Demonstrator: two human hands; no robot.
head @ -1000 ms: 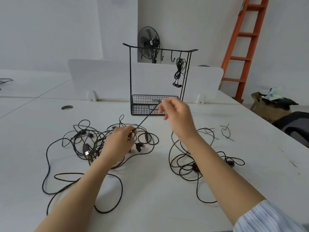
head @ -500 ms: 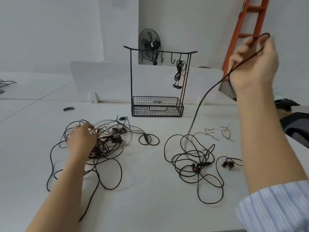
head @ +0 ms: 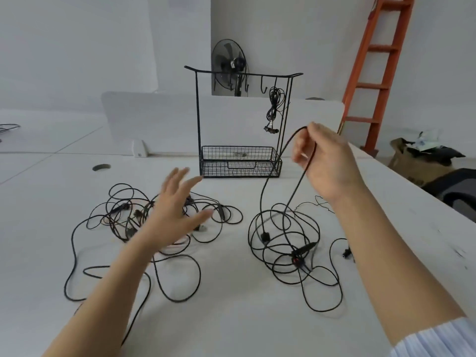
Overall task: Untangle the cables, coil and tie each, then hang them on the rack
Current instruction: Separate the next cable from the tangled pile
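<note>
Dangling cable: black one, folded over at the top so two strands drop down and a bit left to the tabletop.
Right hand: up in the air, fingers pinching that fold, just in front of the rack's right post.
Left hand: empty, fingers spread wide, hovering over the left tangle. It's kinda blurry, so I can't say if it's brushing it.
Loose pile: the rest of the held cable, in sloppy loops on the tabletop between the two forearms. It's closer to the right one and looks separate from the left tangle.
Rack: straight ahead past both hands, with one tied coil already on a right-side hook. The other hooks look free.
Long axis: the lifted strands run steeply, top at the right hand, bottom in the pile.
Nearer hand: right owns it. I reckon the left has to cross rightward to reach the strands, probably to start coiling.
</note>
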